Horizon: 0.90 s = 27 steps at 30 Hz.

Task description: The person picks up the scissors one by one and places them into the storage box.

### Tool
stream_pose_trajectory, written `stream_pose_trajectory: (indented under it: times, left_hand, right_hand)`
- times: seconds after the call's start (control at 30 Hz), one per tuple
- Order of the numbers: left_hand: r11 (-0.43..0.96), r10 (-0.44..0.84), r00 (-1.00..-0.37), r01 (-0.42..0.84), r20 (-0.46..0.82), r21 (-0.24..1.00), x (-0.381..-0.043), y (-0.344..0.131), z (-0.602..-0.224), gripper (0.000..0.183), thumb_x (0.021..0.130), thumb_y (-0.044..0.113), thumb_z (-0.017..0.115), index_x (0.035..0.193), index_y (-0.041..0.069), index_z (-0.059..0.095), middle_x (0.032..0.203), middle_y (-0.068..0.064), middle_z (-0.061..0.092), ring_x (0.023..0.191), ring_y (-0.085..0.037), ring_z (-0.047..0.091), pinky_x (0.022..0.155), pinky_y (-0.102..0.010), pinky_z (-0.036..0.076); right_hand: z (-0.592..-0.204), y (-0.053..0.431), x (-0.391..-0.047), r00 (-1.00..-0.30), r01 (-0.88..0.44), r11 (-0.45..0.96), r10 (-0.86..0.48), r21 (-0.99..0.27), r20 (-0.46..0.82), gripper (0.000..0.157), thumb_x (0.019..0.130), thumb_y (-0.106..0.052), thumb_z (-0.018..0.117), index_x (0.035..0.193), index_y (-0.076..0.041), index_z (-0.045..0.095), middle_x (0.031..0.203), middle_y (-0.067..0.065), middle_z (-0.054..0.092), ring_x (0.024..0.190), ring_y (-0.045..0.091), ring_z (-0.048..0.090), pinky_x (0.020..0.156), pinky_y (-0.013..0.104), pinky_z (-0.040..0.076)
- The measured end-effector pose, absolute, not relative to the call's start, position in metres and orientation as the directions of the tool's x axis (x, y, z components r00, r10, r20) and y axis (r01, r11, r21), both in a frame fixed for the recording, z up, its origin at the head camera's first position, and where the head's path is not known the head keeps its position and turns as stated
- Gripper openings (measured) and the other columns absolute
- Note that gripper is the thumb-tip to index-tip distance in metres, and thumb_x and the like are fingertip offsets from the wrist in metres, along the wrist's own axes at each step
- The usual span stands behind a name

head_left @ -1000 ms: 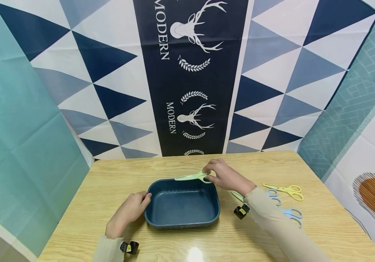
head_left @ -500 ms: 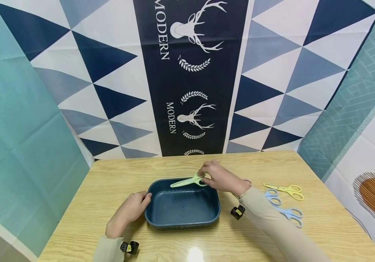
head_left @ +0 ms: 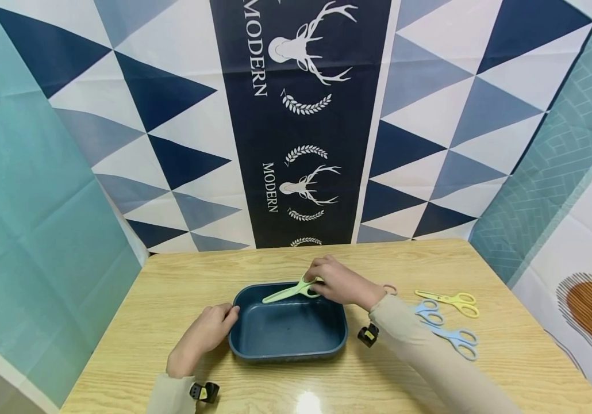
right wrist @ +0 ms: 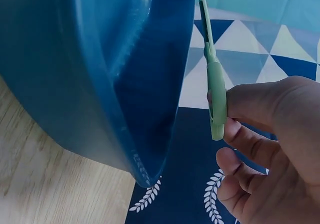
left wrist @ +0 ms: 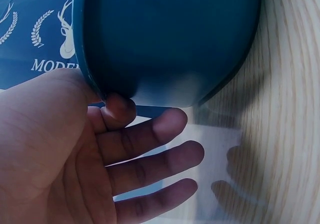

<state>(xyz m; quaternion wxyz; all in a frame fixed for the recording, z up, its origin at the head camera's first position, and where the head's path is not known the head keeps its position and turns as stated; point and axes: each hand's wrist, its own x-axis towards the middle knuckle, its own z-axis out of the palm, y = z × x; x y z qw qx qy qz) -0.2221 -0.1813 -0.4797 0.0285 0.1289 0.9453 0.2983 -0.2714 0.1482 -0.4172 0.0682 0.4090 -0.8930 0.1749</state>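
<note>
A dark blue rectangular tub (head_left: pixel 285 336) stands on the wooden table. At its left end the left hand (head_left: pixel 205 333) holds the rim; the left wrist view shows the thumb and a fingertip (left wrist: pixel 120 110) at the tub edge, the other fingers extended beneath. The right hand (head_left: pixel 339 282) pinches light green scissors (head_left: pixel 287 292) by the handles, above the tub's back right part. The scissors' blades point left over the inside of the tub. In the right wrist view, the scissors (right wrist: pixel 217 92) appear edge-on between thumb and fingers, apart from the tub wall (right wrist: pixel 100 109).
Yellow scissors (head_left: pixel 451 299) lie on the table at the right, near two blue pairs of scissors (head_left: pixel 456 336), partly covered by the right sleeve (head_left: pixel 430 351). A pinkish loop (head_left: pixel 390 289) shows behind the right wrist. A patterned cloth (head_left: pixel 306 126) hangs behind the table.
The right hand has carried the green scissors leftward and down, from the tub's back rim to over its inside. The left hand has stayed at the tub's left end.
</note>
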Motion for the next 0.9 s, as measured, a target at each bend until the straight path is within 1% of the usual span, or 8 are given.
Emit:
stream_pose_trajectory:
  times: [0.17, 0.57, 0.73, 0.9]
  left_hand:
    - [0.786, 0.267, -0.963, 0.234, 0.026, 0.572, -0.222, -0.183, -0.480, 0.037, 0.109, 0.021, 0.049, 0.073, 0.014, 0.051, 0.062, 0.001, 0.043, 0.054, -0.011, 0.041, 0.055, -0.024, 0.035]
    - [0.789, 0.249, -0.968, 0.217, 0.023, 0.575, -0.223, -0.182, -0.482, 0.038, 0.109, 0.022, 0.049, 0.072, 0.015, 0.051, 0.062, 0.002, 0.043, 0.054, -0.010, 0.042, 0.054, -0.024, 0.036]
    - [0.788, 0.248, -0.968, 0.216, 0.025, 0.577, -0.223, -0.182, -0.482, 0.037, 0.109, 0.022, 0.049, 0.073, 0.015, 0.051, 0.063, 0.002, 0.044, 0.055, -0.011, 0.043, 0.054, -0.024, 0.036]
    - [0.789, 0.256, -0.966, 0.227, 0.029, 0.571, -0.224, -0.183, -0.483, 0.038, 0.109, 0.022, 0.049, 0.072, 0.015, 0.051, 0.062, 0.002, 0.043, 0.055, -0.010, 0.042, 0.055, -0.024, 0.036]
  right_hand:
    - [-0.418, 0.143, -0.273, -0.647, -0.761, 0.594, -0.724, -0.259, 0.240, 0.014, 0.096, -0.010, 0.071, 0.108, -0.008, 0.077, 0.108, 0.005, 0.070, 0.103, 0.024, 0.061, 0.096, 0.045, 0.047]
    - [-0.420, 0.132, -0.278, -0.636, -0.766, 0.585, -0.750, -0.266, 0.182, 0.015, 0.096, -0.012, 0.073, 0.109, -0.009, 0.078, 0.107, 0.005, 0.070, 0.100, 0.022, 0.058, 0.094, 0.042, 0.047]
    - [-0.422, 0.126, -0.279, -0.644, -0.757, 0.595, -0.750, -0.270, 0.150, 0.016, 0.097, -0.014, 0.072, 0.111, -0.010, 0.078, 0.110, 0.004, 0.070, 0.103, 0.021, 0.058, 0.096, 0.041, 0.047]
    - [-0.421, 0.121, -0.279, -0.645, -0.753, 0.593, -0.751, -0.285, 0.140, 0.017, 0.097, -0.013, 0.071, 0.113, -0.009, 0.077, 0.111, 0.004, 0.069, 0.105, 0.023, 0.059, 0.099, 0.044, 0.047]
